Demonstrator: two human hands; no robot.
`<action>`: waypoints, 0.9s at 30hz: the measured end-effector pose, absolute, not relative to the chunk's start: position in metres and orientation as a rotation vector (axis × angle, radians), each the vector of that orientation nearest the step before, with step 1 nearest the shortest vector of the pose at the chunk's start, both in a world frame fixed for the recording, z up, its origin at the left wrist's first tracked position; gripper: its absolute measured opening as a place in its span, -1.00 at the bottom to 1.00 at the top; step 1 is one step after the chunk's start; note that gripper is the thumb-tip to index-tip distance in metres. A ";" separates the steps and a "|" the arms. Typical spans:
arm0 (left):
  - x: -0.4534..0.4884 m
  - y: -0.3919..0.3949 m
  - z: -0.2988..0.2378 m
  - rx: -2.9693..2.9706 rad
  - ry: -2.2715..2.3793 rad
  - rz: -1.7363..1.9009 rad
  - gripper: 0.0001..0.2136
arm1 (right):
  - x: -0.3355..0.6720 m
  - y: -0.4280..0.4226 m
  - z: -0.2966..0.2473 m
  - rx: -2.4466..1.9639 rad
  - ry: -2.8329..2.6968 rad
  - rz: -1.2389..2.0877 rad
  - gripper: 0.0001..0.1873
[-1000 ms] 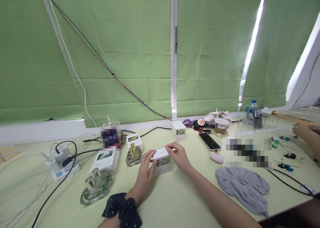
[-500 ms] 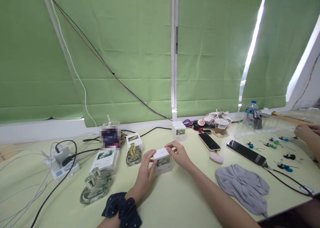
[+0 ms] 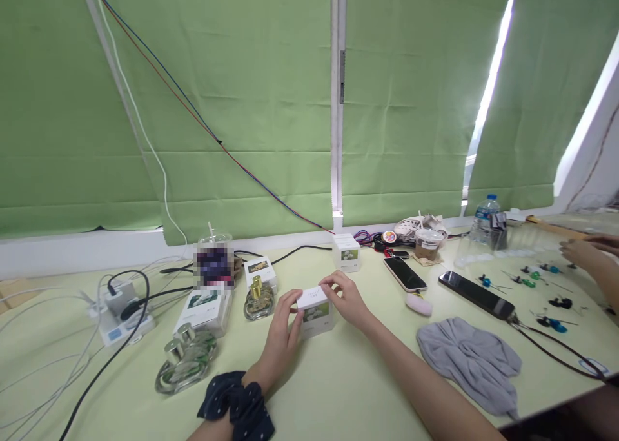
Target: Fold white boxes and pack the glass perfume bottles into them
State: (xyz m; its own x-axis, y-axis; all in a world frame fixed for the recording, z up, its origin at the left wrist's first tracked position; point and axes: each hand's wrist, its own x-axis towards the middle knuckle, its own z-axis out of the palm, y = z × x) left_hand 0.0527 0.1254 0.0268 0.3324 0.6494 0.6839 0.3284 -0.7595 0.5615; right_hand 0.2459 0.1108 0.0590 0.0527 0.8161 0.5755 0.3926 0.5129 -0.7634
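A small white carton point(image 3: 318, 326) with a green-and-white picture stands upright on the table in front of me. My left hand point(image 3: 282, 330) wraps its fingers and thumb around the carton's left side. At the top right edge, the fingertips of my right hand point(image 3: 346, 301) are bent together against the lid. Left of them stand perfume bottles with gold caps point(image 3: 257, 298), and nearer to me, perfume bottles with silver caps point(image 3: 188, 358). Behind the bottles lie a white box with a yellowish picture point(image 3: 261, 272) and a white box with a green picture point(image 3: 204, 309).
Another white carton point(image 3: 345, 255) stands farther back. On the right are phones point(image 3: 406, 274), a grey cloth point(image 3: 467, 360), a drink cup point(image 3: 428, 244) and small coloured parts with wires point(image 3: 556, 325). A power strip point(image 3: 123, 322) with cables lies left. Another person's hand point(image 3: 587, 255) is at far right.
My hands and the carton stay almost exactly where they were. At the far right, the other person's hands have shifted slightly left.
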 end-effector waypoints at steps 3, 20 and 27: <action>0.052 0.126 0.026 2.280 0.853 1.401 -0.72 | 0.247 0.111 0.058 -1.047 -1.578 0.446 -0.83; 0.053 0.126 0.028 2.278 0.841 1.357 -0.73 | 0.243 0.113 0.058 -1.087 -1.477 0.523 -0.81; 0.053 0.124 0.028 2.307 0.811 1.368 -0.73 | 0.239 0.110 0.059 -1.050 -1.489 0.462 -0.84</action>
State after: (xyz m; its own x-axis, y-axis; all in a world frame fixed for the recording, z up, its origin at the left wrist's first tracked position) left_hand 0.0528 0.1242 0.0276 0.3739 0.6254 0.6848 0.3001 -0.7803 0.5487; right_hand 0.2391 0.1096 0.0591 0.1026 0.8115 0.5753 0.3431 0.5140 -0.7862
